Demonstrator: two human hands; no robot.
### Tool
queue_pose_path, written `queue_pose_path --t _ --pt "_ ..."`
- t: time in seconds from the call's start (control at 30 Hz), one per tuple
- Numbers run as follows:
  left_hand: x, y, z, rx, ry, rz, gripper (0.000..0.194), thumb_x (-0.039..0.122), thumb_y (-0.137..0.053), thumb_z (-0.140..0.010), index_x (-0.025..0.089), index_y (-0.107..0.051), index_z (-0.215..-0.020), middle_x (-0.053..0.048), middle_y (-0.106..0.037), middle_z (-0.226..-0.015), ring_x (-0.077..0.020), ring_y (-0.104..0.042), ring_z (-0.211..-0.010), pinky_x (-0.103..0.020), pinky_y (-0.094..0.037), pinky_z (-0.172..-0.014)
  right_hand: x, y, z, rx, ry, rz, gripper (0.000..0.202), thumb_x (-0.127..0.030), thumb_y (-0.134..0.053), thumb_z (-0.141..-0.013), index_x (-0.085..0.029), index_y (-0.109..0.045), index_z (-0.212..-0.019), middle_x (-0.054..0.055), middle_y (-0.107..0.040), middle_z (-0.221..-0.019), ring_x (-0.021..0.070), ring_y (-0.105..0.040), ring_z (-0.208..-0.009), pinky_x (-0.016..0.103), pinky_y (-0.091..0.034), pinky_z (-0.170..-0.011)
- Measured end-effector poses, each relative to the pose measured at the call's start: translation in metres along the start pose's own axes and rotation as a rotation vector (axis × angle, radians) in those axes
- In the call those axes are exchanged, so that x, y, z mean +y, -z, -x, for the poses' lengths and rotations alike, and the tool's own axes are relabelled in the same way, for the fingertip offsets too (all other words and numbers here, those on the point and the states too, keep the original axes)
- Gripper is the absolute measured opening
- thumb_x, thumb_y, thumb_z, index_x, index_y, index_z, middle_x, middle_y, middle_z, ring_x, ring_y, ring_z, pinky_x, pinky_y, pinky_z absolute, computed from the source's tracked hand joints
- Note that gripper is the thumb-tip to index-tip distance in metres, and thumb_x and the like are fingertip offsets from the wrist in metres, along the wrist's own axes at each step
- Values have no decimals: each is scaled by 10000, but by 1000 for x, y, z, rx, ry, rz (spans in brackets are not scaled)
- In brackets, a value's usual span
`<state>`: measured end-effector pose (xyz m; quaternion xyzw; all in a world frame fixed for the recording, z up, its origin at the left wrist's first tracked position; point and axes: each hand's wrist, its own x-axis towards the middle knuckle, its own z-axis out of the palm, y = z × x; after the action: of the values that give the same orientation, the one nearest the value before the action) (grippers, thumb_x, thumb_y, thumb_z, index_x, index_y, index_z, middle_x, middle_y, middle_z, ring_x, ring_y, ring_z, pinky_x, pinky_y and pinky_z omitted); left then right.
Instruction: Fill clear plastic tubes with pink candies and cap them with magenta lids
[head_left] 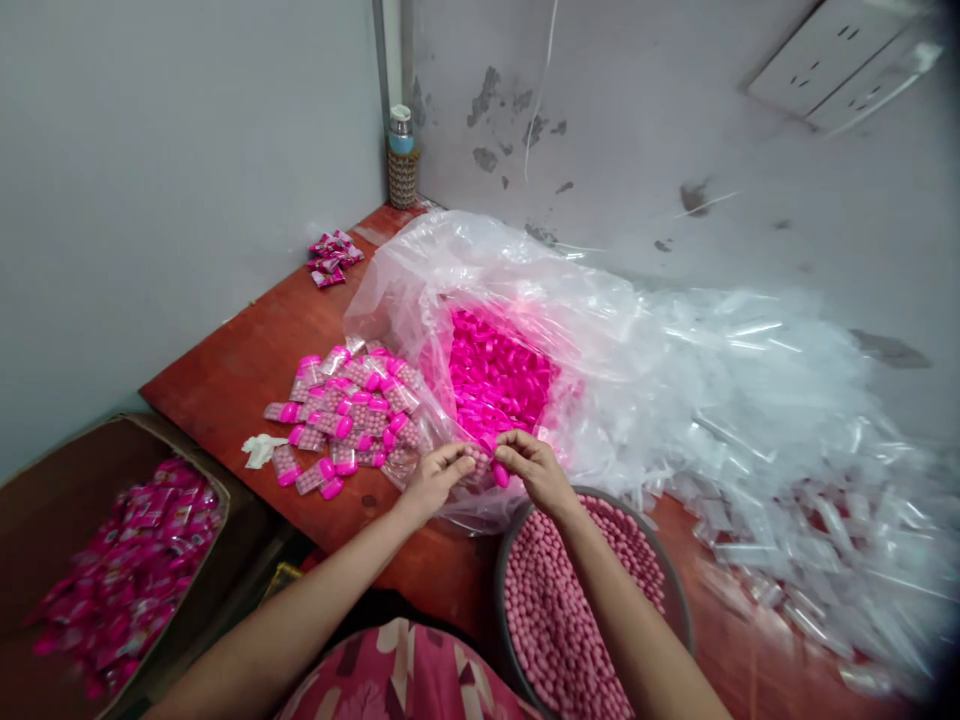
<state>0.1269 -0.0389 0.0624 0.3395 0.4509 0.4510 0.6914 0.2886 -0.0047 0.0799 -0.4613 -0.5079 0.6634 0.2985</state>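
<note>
Behind a red tabletop (247,350) rises a flaking grey wall (637,110), and on the top a clear plastic bag (465,245) lies open around bright pink caps (499,370), with filled, pink-capped containers (345,410) piled to its left. Before the bag's opening, the left hand (435,478) pinches a small clear container (477,460) of pink balls between thumb and fingers, while the right hand's (536,472) thumb and fingertips press together on a pink piece (500,474) at its end, probably a cap, though partly hidden. Below the right forearm sits a grey tub (681,600) of pink balls.
</note>
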Motion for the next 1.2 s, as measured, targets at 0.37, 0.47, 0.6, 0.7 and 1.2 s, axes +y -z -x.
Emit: queue_pose_path --t 0.37,0.47,0.6,0.7,1.2 --pt "6 -31 33 -46 -252 -546 245 243 -514 -744 164 -632 -944 -40 -660 -890 -166 -588 -796 -259 -452 -738 -23 11 65 120 302 522 274 -309 -573 -726 -243 -562 -991 23 -563 -839 141 -521 -723 271 -430 -651" --pt "8 -35 41 -34 -309 -590 237 236 -498 -761 165 -637 -939 -48 -664 -896 -164 -597 -795 -260 -447 -757 -21 5 79 125 329 607 193 -304 -540 -753 -220 -557 -926 19 -554 -784 139 -508 -690 267 -417 -648" --pt "9 -40 52 -44 -353 -618 236 261 -498 -770 159 -645 -923 -63 -664 -905 -168 -602 -811 -256 -446 -761 -19 -1 99 132 350 694 96 -279 -510 -775 -201 -507 -832 13 -519 -737 138 -485 -670 252 -387 -619" --pt "12 -43 59 -95 -391 -663 237 266 -479 -785 165 -648 -915 -61 -667 -883 -164 -604 -799 -249 -448 -735 -17 -6 110 141 380 790 50 -251 -470 -795 -202 -480 -798 20 -497 -728 141 -470 -661 251 -370 -606" --pt "0 -47 55 -36 -123 -186 298 269 -525 -747 126 -612 -993 -61 -652 -957 -186 -583 -876 -295 -438 -804 7 -10 122 312 101 -399 201 -275 -638 -666 -218 -605 -856 12 -608 -775 141 -559 -676 313 -451 -699"
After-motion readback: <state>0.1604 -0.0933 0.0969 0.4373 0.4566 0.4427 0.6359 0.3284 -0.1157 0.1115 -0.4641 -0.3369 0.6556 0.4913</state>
